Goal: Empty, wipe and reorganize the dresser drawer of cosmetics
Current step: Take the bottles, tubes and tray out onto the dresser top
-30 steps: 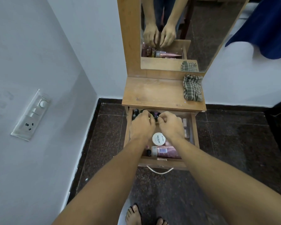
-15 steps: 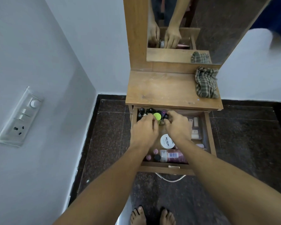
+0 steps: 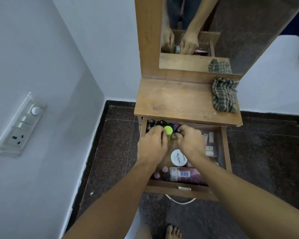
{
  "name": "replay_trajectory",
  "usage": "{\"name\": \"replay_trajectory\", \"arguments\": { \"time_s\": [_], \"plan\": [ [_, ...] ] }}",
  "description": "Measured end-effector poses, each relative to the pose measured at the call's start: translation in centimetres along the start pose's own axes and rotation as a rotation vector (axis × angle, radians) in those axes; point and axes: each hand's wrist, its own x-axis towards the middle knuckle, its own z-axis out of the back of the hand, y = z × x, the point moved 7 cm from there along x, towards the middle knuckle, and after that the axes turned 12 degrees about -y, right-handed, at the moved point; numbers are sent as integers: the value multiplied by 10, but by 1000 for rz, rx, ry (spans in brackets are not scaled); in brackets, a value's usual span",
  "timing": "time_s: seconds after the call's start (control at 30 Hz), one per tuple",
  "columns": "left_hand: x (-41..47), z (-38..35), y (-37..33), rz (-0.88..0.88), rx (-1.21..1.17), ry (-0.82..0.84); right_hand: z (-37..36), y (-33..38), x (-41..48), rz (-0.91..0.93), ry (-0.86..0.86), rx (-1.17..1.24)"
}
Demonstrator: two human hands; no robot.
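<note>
- The left hand (image 3: 152, 144) is curling its fingers round the green-capped bottle (image 3: 168, 131) at the back of the drawer (image 3: 179, 189). The grip is sitting on the body, and the cap is showing clear above the knuckles.
- The right hand (image 3: 188, 142) is reaching in just beside it, fingers bent down among the small dark bottles (image 3: 160, 122). One dark cap is peeking past its knuckles, but I cannot tell whether the fingers are pinching anything.
- Key relation: the green-capped bottle is standing between the two hands, its long axis roughly upright and its cap toward the camera. It is touching the left fingers, so the left hand is the nearer one. Judgement: a straight lift is looking cleaner than a sideways pull, since the dark bottles are crowding it from behind.
- Nearer the drawer front, a white round jar (image 3: 179, 157) is sitting label-up and a pink bottle (image 3: 185, 175) is lying on its side. Pale tubes (image 3: 210, 144) are lining the right-hand compartment.
- Judgement: emptying is only starting, as the drawer is holding nearly all its contents.
- The dresser top (image 3: 176, 100) is lying above and beyond the hands, with a checked cloth (image 3: 224, 95) bunched at its right end, likely waiting for the wiping step.
- The mirror (image 3: 231, 31) behind is reflecting both hands.
</note>
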Motion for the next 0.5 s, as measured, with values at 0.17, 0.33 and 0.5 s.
{"name": "replay_trajectory", "arguments": {
  "time_s": [0.17,0.33,0.5],
  "plan": [
    [7,13,-11,-44,-31,-6,43,8,2,50,-29,7],
    [30,32,-20,1,-65,-76,91,53,35,99,-46,76],
    [70,37,-12,222,-125,-161,104,123,83,112,-127,197]
  ]
}}
